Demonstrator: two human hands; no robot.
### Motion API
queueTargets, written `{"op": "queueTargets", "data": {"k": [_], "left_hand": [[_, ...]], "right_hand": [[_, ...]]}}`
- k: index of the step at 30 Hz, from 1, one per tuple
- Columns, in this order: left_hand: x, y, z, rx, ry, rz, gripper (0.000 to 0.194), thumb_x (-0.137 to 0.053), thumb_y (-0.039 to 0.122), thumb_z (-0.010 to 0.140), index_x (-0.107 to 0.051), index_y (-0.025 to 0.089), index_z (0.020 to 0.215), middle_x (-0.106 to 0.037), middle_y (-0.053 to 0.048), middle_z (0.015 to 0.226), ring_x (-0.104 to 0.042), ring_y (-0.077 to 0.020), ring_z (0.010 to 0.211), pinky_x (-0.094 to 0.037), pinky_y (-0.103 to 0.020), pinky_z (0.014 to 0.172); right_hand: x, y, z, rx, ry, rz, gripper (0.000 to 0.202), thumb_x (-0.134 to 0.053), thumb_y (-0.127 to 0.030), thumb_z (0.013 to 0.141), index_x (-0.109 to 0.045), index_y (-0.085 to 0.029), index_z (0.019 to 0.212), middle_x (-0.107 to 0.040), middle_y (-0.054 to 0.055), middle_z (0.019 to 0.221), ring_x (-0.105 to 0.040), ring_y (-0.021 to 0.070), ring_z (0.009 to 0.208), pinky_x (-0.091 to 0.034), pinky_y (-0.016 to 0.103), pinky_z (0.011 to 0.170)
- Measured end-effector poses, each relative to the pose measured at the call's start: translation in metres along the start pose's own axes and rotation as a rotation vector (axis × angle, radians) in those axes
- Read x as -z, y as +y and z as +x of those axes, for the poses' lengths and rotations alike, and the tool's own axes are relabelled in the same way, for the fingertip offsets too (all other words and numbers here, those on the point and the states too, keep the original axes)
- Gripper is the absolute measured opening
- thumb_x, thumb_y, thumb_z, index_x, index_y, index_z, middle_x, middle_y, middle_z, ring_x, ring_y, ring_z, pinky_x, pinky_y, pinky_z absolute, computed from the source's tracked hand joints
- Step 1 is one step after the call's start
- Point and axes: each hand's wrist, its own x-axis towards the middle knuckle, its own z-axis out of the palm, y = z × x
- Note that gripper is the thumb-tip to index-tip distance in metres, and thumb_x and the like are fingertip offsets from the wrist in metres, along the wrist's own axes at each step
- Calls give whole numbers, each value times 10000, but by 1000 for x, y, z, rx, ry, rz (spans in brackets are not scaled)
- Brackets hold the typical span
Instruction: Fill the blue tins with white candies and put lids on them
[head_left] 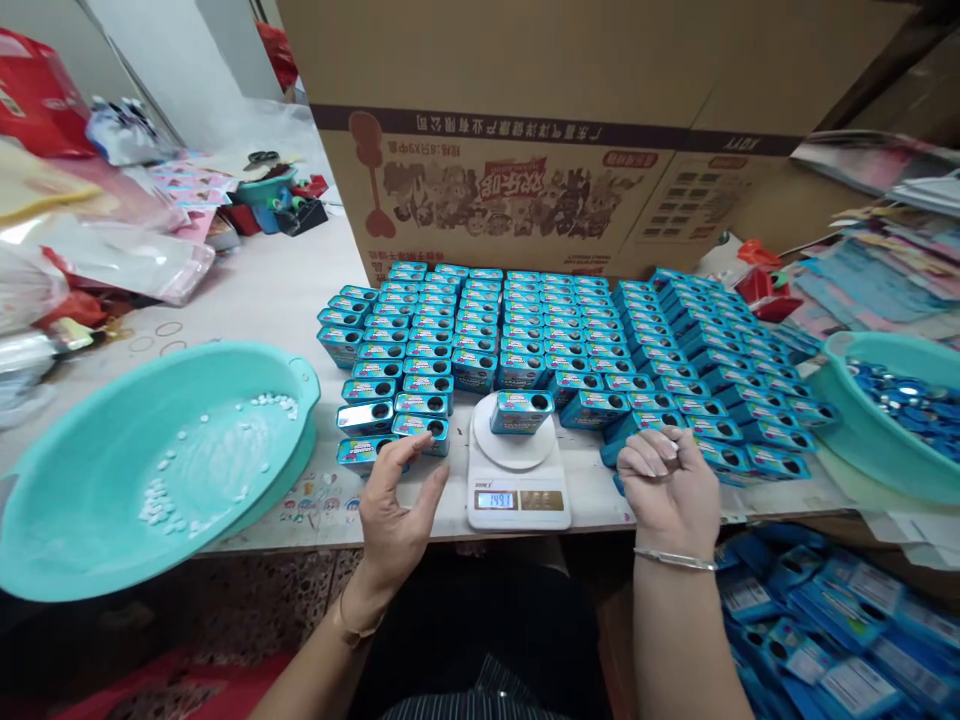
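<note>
A blue tin (pixel 523 411) with a round dark hole in its top stands on the white plate of a kitchen scale (pixel 519 500), whose display is lit. My left hand (pixel 401 495) is left of the scale, thumb and fingers apart, its fingertips at the nearest tins of the left rows (pixel 424 430). It holds nothing. To the right of the scale, my right hand (pixel 670 480) is turned palm up with its fingers curled in; whatever they hold, if anything, is hidden. Rows of blue tins (pixel 562 340) stand behind the scale.
A turquoise basin (pixel 75 530) with small white tablets stands at the left. Another basin (pixel 847 410) at the right holds blue caps. Behind the tins rises a large cardboard box (pixel 525 60). More blue tins (pixel 855 600) lie below the table edge at the lower right.
</note>
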Motion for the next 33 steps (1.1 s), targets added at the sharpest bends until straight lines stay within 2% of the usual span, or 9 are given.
{"op": "queueTargets", "data": {"k": [6,9,13,16,18,23,26,29,33], "left_hand": [[-9,3,3,-9,-58,-36,295,-644,222,872,-609,232,1164,-647,-40,1061,-638,-171,958,-553,-344,870],[-15,3,8,-28,-96,-36,303,-642,229,874,-602,230,1174,-650,-44,1063,-643,-170,954,-554,-331,858],[-33,4,20,-64,-171,-36,362,-644,250,868,-574,232,1223,-645,-70,1115,-629,-197,1024,-546,-340,868],[-54,7,34,-96,-212,-25,430,-658,268,852,-545,235,1266,-627,-94,1190,-587,-234,1121,-510,-397,951],[-71,8,44,-120,-234,-13,489,-681,277,831,-523,229,1292,-610,-104,1226,-554,-252,1166,-472,-433,1003],[-105,8,62,-106,-351,49,547,-729,285,772,-537,220,1280,-593,-102,1236,-513,-275,1185,-434,-461,1012],[-115,8,65,-85,-393,89,468,-716,282,771,-582,230,1217,-613,-83,1178,-520,-273,1163,-421,-456,997],[-120,9,66,-80,-386,89,424,-711,286,778,-598,232,1183,-622,-73,1156,-522,-267,1149,-420,-442,980],[-116,8,65,-101,-376,59,484,-755,309,757,-584,220,1200,-620,-81,1167,-524,-271,1147,-429,-446,985]], "right_hand": [[-3,11,4,-10,55,-73,272,-652,-311,872,-471,-202,702,-351,-91,521,-275,44,391,-294,146,360],[-10,19,8,38,28,-276,320,-710,-399,818,-485,-204,701,-325,-101,518,-230,40,384,-227,151,339],[-30,25,23,168,-106,-731,349,-725,-477,783,-541,-200,678,-361,-76,528,-279,63,426,-222,192,377],[-50,28,36,309,-317,-1175,333,-655,-463,845,-546,-209,658,-461,-35,573,-386,106,517,-308,237,499],[-61,32,44,402,-415,-1502,293,-579,-407,901,-534,-224,677,-487,-27,574,-429,133,545,-299,258,554],[-65,46,52,507,-502,-2043,159,-492,-365,950,-555,-248,862,-632,21,681,-555,187,592,-237,283,549],[-61,48,52,510,-523,-2137,143,-518,-384,941,-563,-248,935,-673,44,749,-590,200,626,-240,283,542],[-60,45,54,476,-503,-2086,161,-542,-404,924,-584,-248,925,-631,18,666,-567,194,599,-264,278,552],[-56,35,64,417,-427,-1625,246,-529,-429,916,-587,-231,783,-543,-14,607,-470,138,532,-303,250,526]]}}
